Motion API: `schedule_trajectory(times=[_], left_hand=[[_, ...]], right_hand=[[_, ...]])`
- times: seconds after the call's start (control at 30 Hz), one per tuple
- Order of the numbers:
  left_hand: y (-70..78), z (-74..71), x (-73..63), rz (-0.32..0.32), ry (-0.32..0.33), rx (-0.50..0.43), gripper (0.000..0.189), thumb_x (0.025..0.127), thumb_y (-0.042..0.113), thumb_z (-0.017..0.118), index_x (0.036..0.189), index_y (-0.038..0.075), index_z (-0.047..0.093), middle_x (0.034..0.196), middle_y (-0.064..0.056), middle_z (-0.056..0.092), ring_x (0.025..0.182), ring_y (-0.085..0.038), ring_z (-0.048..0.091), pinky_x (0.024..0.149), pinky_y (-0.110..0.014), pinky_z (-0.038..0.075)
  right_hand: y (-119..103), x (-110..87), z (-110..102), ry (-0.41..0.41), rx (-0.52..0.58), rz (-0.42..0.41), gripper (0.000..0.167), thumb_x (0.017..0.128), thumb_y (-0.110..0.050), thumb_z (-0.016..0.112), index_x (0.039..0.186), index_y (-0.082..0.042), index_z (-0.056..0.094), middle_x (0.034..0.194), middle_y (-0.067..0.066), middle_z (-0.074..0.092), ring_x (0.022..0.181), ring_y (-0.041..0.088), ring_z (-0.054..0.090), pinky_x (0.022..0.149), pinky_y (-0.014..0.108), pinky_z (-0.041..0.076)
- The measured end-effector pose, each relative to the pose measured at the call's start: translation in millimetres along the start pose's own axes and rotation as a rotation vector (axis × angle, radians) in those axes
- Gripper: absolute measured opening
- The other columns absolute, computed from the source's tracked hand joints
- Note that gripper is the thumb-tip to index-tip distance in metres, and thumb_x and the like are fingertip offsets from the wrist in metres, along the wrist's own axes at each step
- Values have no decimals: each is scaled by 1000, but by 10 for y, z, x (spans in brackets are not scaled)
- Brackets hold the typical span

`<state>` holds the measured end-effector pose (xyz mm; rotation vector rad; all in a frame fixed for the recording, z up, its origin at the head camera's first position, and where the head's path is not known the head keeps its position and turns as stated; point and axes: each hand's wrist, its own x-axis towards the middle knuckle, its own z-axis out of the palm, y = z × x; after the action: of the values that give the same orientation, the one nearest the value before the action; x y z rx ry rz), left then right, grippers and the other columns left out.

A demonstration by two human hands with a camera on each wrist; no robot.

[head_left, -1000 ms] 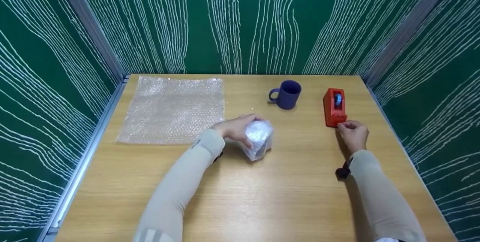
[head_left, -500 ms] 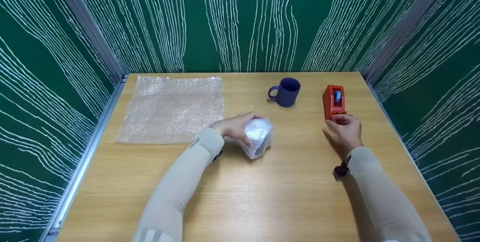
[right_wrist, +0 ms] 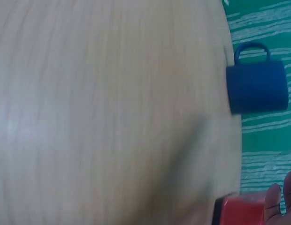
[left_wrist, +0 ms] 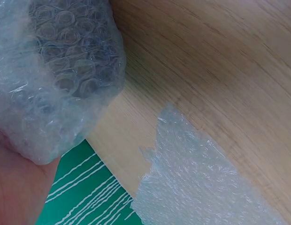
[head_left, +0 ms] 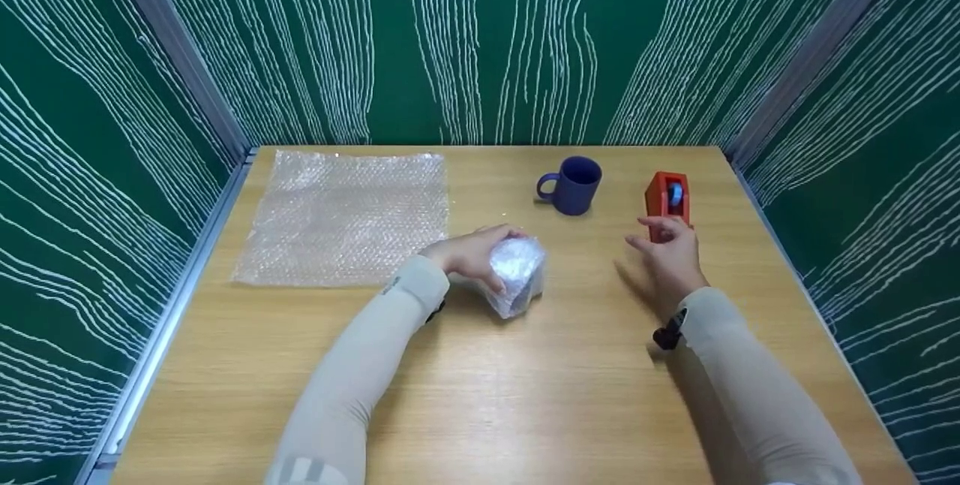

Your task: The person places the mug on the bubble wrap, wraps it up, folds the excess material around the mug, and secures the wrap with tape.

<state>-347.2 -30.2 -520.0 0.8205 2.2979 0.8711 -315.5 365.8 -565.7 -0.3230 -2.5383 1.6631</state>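
Observation:
My left hand (head_left: 472,256) grips a bubble-wrapped bundle (head_left: 519,275) from its left side, near the middle of the table. In the left wrist view the bundle (left_wrist: 65,79) fills the upper left, its contents hidden under layers of clear bubbles, with part of the hand (left_wrist: 19,187) below it. My right hand (head_left: 673,260) hovers just in front of the red tape dispenser (head_left: 660,196), overlapping its front end. Its thumb and forefinger point left with a gap between them, and no tape shows there. The right wrist view catches the fingertips (right_wrist: 273,199) beside the dispenser (right_wrist: 241,211).
A flat sheet of bubble wrap (head_left: 345,218) lies at the back left of the wooden table (head_left: 495,410). Between sheet and dispenser, a dark blue mug (head_left: 576,188) stands upright with its handle to the left. Green walls with white lines (head_left: 517,42) enclose the table.
My right hand has moved left from the dispenser's front, and its pinched thumb and forefinger have parted. My left hand and the bundle have stayed in place.

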Motion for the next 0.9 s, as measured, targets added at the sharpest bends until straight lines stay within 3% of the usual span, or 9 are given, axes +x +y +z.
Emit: schedule_trajectory(times=[0.13, 0.2, 0.37, 0.67, 0.9], left_hand=[[2, 0, -3, 13, 3, 15, 102, 79, 22, 98, 162, 35, 41, 173, -2, 36, 161, -28, 33, 131, -55, 32], [-4, 0, -4, 18, 4, 16, 102, 79, 21, 98, 163, 34, 41, 173, -3, 37, 161, -28, 33, 131, -55, 32], [-6, -1, -7, 26, 4, 17, 102, 79, 20, 97, 163, 34, 41, 173, -3, 37, 160, -29, 34, 131, -55, 31], [-25, 4, 2, 26, 8, 15, 103, 78, 19, 97, 162, 38, 41, 173, -2, 37, 160, -28, 35, 132, -54, 30], [-16, -1, 0, 25, 5, 10, 103, 78, 19, 97, 163, 35, 41, 173, -2, 38, 160, -29, 35, 132, -54, 30]], right_hand=[[-97, -45, 95, 1, -23, -138, 50, 95, -23, 86, 139, -3, 70, 116, 4, 50, 109, 20, 43, 89, 26, 40], [-151, -67, 131, -12, -39, -163, 49, 96, -21, 85, 140, -3, 70, 115, 5, 49, 107, 22, 45, 86, 25, 40], [-291, -115, 227, -55, -52, -162, 53, 97, -20, 84, 145, -5, 68, 115, 3, 48, 109, 30, 48, 88, 28, 41], [-416, -164, 412, -167, -62, -164, 61, 98, -20, 83, 154, -11, 61, 126, 8, 50, 114, 32, 45, 94, 36, 39], [-546, -286, 553, -248, -69, -209, 65, 95, -25, 86, 155, -20, 61, 133, 15, 51, 117, 35, 45, 99, 40, 41]])
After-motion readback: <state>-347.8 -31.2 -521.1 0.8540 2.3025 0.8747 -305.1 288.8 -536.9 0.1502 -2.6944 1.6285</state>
